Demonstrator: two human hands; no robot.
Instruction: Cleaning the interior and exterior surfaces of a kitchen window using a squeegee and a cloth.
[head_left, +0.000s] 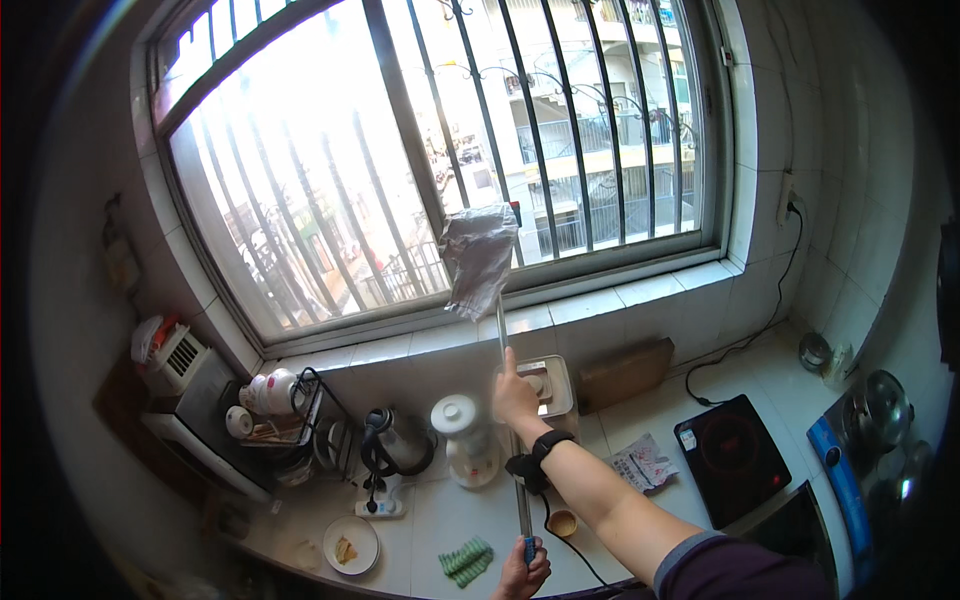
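My left hand (523, 574) is wrapped around the blue handle (530, 550) of a long metal pole (522, 502), low over the counter. Further up, my right hand (516, 394) grips the same pole, one finger extended along it. A crinkled silvery-grey sheet (480, 262), foil or thin cloth, is at the pole's upper end, in front of the sliding window (315, 210) near its middle frame. What lies beneath the sheet is hidden, and whether it touches the glass I cannot tell. A black band (553, 444) circles my right wrist.
Below the sill stand an electric kettle (397, 442), a white-lidded blender jug (454, 435) and a clear plastic container (559, 375). A plate with food (367, 551), a green cloth (466, 562) and a small bowl (562, 523) lie nearer. An induction cooker (731, 457) sits right; a dish rack (322, 405) left.
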